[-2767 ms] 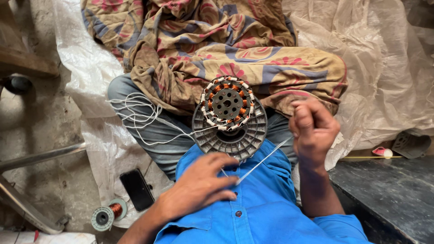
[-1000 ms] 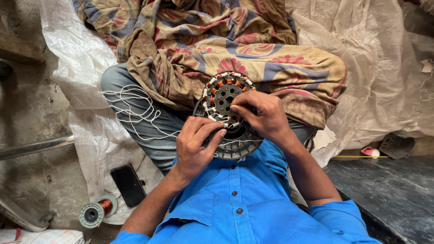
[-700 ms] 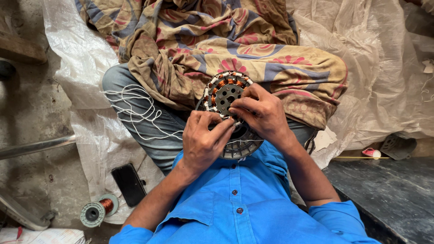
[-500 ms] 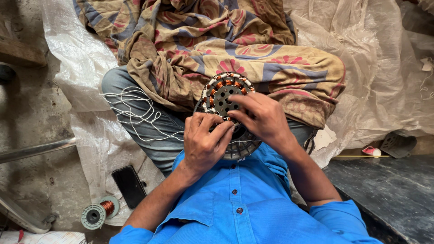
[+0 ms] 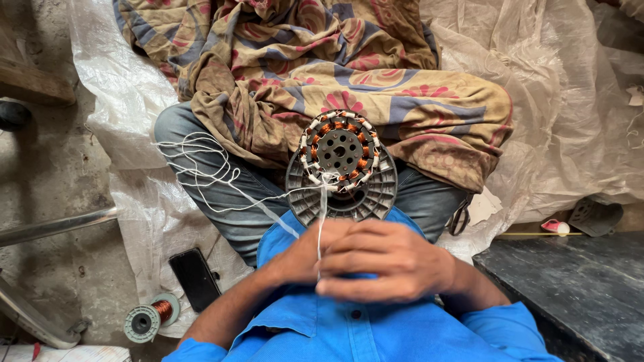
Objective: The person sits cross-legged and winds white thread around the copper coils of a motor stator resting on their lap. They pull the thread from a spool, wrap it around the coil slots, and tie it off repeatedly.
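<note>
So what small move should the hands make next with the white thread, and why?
Probably keep pulling the white thread toward the chest. It runs taut from the stator windings to the right hand and left hand, pressed together around it, so the tie at the lower coils seems not yet snug.

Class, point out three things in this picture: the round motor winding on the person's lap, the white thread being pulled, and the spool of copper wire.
motor winding (image 5: 341,151), head view, on its perforated centre hub.
white thread (image 5: 322,208), head view, on the taut strand above the hands.
spool of copper wire (image 5: 163,310), head view, on the wound copper.
</note>
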